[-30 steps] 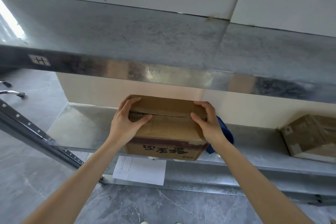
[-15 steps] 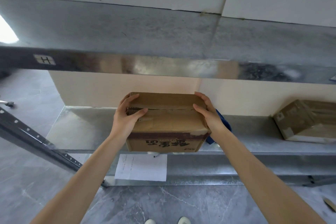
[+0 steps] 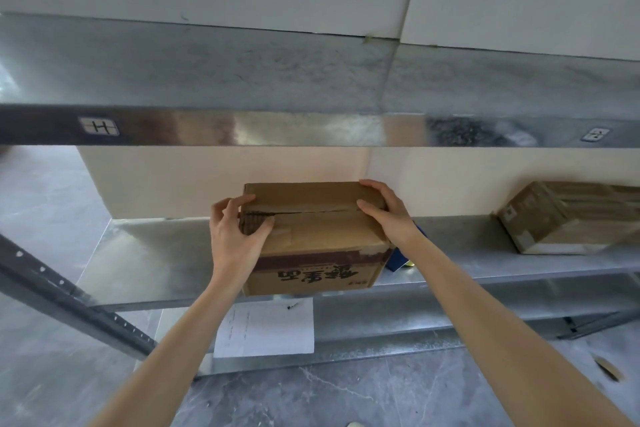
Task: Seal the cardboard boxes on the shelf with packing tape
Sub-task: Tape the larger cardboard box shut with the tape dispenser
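Observation:
A brown cardboard box (image 3: 315,236) with dark printed characters on its front stands at the front edge of the middle metal shelf (image 3: 156,253). Its two top flaps meet at a seam across the lid. My left hand (image 3: 235,236) grips the box's left end, thumb on the lid by a torn corrugated patch. My right hand (image 3: 389,215) grips the right end, fingers over the far flap, thumb on the near one. A blue object (image 3: 398,258), perhaps the tape tool, shows partly behind the box's right side.
A second cardboard box (image 3: 568,218), wrapped in tape, sits at the right of the same shelf. The upper shelf's front rail (image 3: 311,128) crosses overhead. A white paper sheet (image 3: 266,329) lies on the lower shelf. A slanted perforated steel post (image 3: 69,298) stands at left.
The view shifted, so the box and both hands sit slightly farther right in frame. My left hand slid to the box's left edge. Both hands stay on the box.

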The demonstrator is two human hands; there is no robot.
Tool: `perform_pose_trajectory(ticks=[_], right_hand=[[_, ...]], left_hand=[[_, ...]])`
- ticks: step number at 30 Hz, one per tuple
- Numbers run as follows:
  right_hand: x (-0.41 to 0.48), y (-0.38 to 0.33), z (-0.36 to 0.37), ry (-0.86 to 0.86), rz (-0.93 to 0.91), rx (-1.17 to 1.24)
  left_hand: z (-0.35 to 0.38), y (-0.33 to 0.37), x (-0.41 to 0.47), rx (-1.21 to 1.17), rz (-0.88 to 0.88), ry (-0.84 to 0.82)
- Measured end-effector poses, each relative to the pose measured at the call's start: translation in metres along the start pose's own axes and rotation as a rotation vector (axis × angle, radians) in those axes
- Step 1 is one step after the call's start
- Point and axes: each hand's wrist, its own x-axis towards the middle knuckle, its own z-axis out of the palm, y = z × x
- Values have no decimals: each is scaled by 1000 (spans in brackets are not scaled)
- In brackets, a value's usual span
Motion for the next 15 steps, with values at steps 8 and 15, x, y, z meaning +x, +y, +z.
perform_pose_trajectory(ticks=[8, 15], right_hand=[[2, 5, -1, 11, -16, 12], [5, 9, -15, -78, 35, 89]], left_hand=[[1, -1, -35, 108, 76, 41], [-5, -4, -42, 77, 88, 24]])
